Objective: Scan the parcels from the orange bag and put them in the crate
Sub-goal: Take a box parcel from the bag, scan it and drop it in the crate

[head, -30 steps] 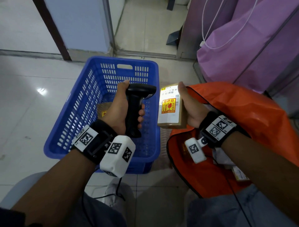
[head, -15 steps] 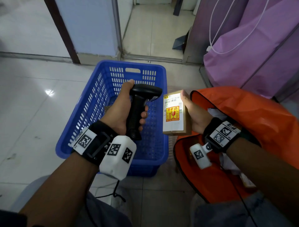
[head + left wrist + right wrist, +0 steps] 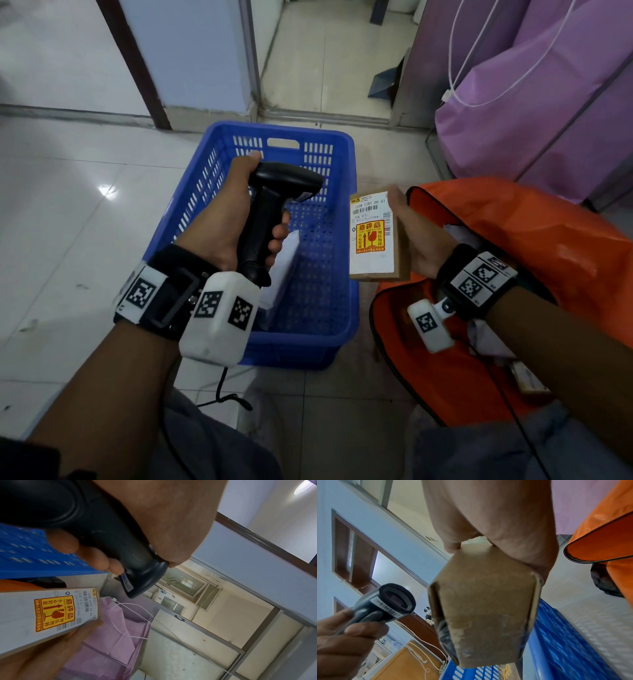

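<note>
My left hand grips a black barcode scanner above the blue crate, its head pointing right toward the parcel. My right hand holds a small brown cardboard parcel upright between the crate and the orange bag. The parcel's white label with a yellow-and-red fragile sticker faces the scanner. From the right wrist I see the parcel's plain end and the scanner's window. A white parcel leans inside the crate.
The orange bag lies open on the tiled floor at my right with more parcels inside. Purple fabric wardrobe stands behind it. A doorway and wall are beyond the crate. The scanner's cable hangs toward my knees.
The bright scan light on the parcel's label a second ago is gone. Both hands have lowered slightly, and the parcel has tilted a little back from the scanner.
</note>
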### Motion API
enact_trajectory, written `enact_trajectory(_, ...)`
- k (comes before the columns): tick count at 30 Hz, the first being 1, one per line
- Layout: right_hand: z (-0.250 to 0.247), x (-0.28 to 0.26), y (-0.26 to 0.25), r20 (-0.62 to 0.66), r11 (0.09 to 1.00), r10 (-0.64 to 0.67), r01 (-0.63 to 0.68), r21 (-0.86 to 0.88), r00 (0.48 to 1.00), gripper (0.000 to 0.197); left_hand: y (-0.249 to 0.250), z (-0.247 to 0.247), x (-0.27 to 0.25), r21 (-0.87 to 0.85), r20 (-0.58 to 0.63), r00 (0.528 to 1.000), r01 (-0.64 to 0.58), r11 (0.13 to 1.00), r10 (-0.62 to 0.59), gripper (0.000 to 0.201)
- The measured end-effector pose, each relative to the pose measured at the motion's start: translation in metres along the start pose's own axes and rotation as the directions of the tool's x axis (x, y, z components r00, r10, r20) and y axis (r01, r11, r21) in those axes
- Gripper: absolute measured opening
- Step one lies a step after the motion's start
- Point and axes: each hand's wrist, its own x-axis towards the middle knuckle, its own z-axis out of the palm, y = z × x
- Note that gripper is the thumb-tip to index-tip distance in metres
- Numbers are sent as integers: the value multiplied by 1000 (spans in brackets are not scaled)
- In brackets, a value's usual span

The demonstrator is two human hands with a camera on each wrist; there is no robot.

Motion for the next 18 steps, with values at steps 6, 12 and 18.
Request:
enact_trajectory(6,0,0,1,-37,999,28,-27,27,999,74,0,0,2,19,11,1000,-8,1000,8,81)
enact_trajectory(12,14,-1,-3,-33,955,111,-97,280,993,96,-4,4,10,36,21,1000,-20,999,19,82)
enact_trajectory(18,-21,-3,-23,-273,953,273,-221,205,922,87,-11,18,14,-33,37,999,0,999,1,79)
